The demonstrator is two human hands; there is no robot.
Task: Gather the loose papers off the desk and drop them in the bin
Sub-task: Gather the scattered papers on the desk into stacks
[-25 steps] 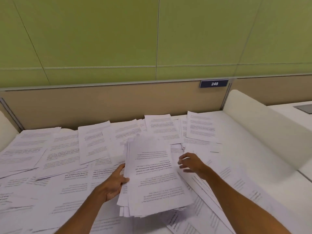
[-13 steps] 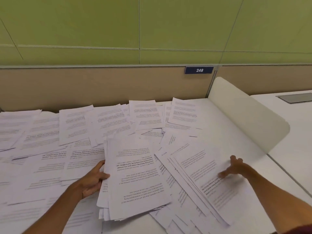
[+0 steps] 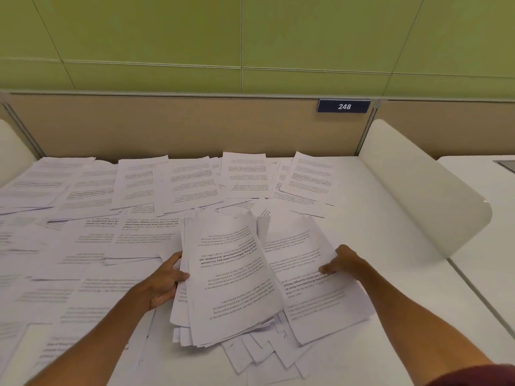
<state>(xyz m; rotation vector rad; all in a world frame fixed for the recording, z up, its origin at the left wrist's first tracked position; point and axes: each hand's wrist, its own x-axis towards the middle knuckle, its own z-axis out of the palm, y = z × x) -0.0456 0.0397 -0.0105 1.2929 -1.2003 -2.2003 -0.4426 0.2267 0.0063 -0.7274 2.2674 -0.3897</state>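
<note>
Dozens of loose papers (image 3: 92,190) cover the counter (image 3: 395,246) from its far left edge across to the middle; none has reached the bin, which is out of view. Left of centre, the left hand (image 3: 164,280) has its grip closed on the side edge of the gathered stack (image 3: 228,277), thumb on top and fingers underneath. To the right, the right hand (image 3: 344,261) pinches a second sheaf (image 3: 312,274) lying just beside the stack and overlapping its edge; how many sheets it holds is hard to judge, as the far edges blur. To do this step well, slide the sheaf flat onto the stack rather than lift it, keep the left thumb pressing down so the top sheets do not fan, then square the edges against the counter; the sheets sticking out under the stack's near end look likely to slip.
</note>
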